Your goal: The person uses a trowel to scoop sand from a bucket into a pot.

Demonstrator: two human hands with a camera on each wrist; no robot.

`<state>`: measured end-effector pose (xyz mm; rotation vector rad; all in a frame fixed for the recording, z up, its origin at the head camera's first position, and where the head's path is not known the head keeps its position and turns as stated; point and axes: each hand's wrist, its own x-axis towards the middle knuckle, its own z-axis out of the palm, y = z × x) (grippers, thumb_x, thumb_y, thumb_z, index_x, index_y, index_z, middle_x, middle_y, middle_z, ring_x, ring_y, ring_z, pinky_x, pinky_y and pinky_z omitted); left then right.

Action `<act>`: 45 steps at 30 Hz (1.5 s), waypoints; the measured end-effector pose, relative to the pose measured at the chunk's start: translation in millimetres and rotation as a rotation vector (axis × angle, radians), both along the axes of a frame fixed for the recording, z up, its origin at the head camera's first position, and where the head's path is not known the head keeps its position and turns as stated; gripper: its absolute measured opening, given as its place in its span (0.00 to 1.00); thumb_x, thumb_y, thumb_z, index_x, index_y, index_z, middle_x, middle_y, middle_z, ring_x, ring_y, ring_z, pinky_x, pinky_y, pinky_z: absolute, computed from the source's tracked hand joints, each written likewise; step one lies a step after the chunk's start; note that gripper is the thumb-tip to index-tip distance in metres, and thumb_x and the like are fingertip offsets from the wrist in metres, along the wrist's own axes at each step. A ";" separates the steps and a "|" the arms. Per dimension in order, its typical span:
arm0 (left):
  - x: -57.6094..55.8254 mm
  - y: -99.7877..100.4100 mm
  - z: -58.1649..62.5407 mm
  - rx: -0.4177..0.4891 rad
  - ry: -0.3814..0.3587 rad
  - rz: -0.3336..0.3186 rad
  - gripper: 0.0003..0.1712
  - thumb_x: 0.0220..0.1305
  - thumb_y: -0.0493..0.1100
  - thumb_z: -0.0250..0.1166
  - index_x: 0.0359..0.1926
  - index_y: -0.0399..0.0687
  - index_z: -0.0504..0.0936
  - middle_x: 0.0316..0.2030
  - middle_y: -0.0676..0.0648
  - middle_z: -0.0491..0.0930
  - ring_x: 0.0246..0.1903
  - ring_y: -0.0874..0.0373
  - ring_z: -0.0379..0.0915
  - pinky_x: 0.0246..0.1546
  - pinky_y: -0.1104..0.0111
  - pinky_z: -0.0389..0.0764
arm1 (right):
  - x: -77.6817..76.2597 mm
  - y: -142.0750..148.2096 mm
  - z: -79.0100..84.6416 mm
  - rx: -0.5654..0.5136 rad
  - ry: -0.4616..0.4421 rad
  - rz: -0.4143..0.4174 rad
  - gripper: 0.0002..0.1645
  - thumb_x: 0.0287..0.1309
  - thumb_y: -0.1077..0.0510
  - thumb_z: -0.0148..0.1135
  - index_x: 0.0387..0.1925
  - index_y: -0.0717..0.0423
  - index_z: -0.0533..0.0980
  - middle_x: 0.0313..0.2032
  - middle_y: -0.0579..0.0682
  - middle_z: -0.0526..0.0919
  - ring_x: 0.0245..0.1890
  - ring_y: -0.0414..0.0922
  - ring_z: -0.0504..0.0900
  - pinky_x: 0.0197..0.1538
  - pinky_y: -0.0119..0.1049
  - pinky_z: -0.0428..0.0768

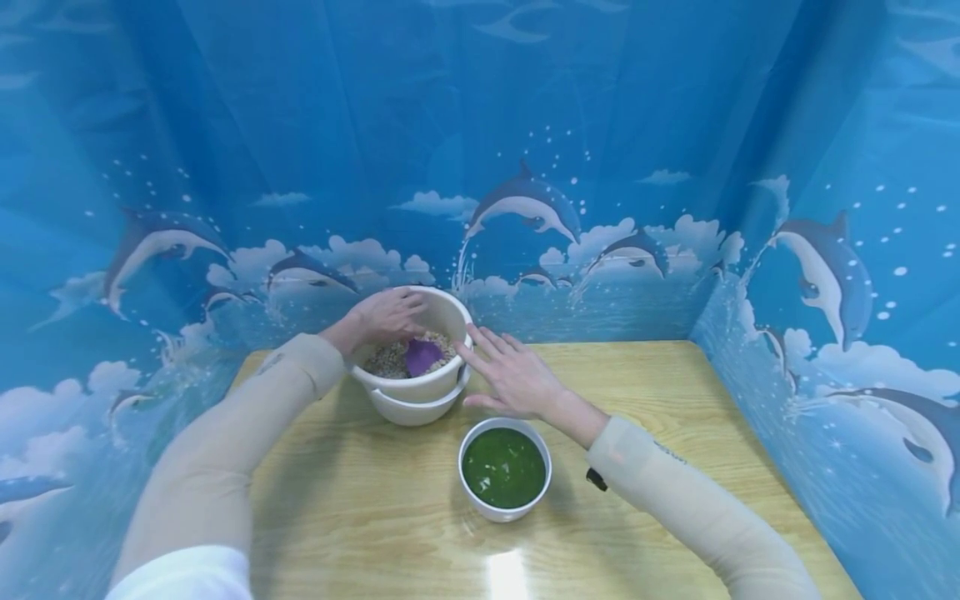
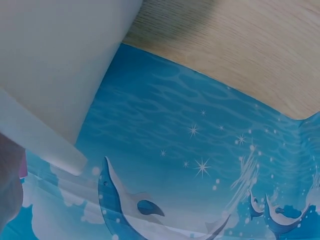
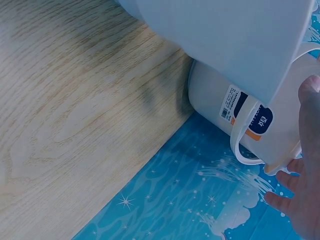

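A white bucket [image 1: 411, 388] holds loose beige-brown grains [image 1: 388, 363] and a purple scoop-like piece [image 1: 424, 357] lying among them. My left hand [image 1: 386, 315] reaches over the bucket's left rim, its fingers just above the purple piece. Whether the fingers grip any part of it cannot be made out. In the left wrist view only a dark edge of that hand [image 2: 9, 182] shows. My right hand [image 1: 517, 372] is spread beside the bucket's right rim, holding nothing; whether it touches the rim is unclear. Below it stands a white bowl [image 1: 504, 515] of green liquid [image 1: 504, 468].
A wood-grain table [image 1: 360, 517] carries both containers. Behind and at the sides hangs a blue dolphin-print curtain [image 1: 450, 125], close to the bucket's back. A loop handle [image 3: 240, 132] hangs on the bucket's side near a printed label [image 3: 260, 120].
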<state>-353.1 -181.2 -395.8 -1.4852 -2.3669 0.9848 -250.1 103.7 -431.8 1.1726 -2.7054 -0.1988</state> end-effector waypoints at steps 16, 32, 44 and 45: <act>6.8 -7.3 -12.1 0.120 -0.123 0.011 0.12 0.73 0.52 0.65 0.54 0.60 0.84 0.60 0.38 0.83 0.62 0.41 0.78 0.63 0.50 0.78 | 0.2 0.0 -0.3 0.017 -0.006 -0.003 0.57 0.70 0.20 0.44 0.85 0.47 0.49 0.85 0.60 0.46 0.83 0.59 0.58 0.79 0.57 0.67; 8.3 -16.4 -13.1 0.114 -0.134 -0.025 0.21 0.68 0.64 0.63 0.52 0.59 0.84 0.47 0.43 0.83 0.50 0.47 0.77 0.51 0.56 0.79 | 2.0 0.6 5.2 0.031 0.002 0.006 0.57 0.70 0.19 0.43 0.85 0.47 0.48 0.84 0.61 0.47 0.83 0.59 0.58 0.78 0.57 0.68; 9.8 -20.7 -7.8 0.142 -0.165 -0.036 0.20 0.71 0.64 0.61 0.52 0.58 0.82 0.50 0.41 0.84 0.54 0.44 0.76 0.57 0.52 0.78 | 1.1 -0.6 3.4 0.033 0.005 0.003 0.57 0.70 0.19 0.41 0.85 0.46 0.47 0.85 0.60 0.46 0.83 0.59 0.57 0.79 0.56 0.67; 9.9 -20.9 -7.5 0.141 -0.163 -0.039 0.20 0.71 0.64 0.61 0.51 0.58 0.82 0.50 0.41 0.84 0.54 0.44 0.76 0.57 0.51 0.78 | 1.0 -0.7 3.0 0.033 0.007 0.003 0.56 0.70 0.19 0.41 0.85 0.46 0.47 0.85 0.60 0.46 0.83 0.59 0.57 0.79 0.56 0.67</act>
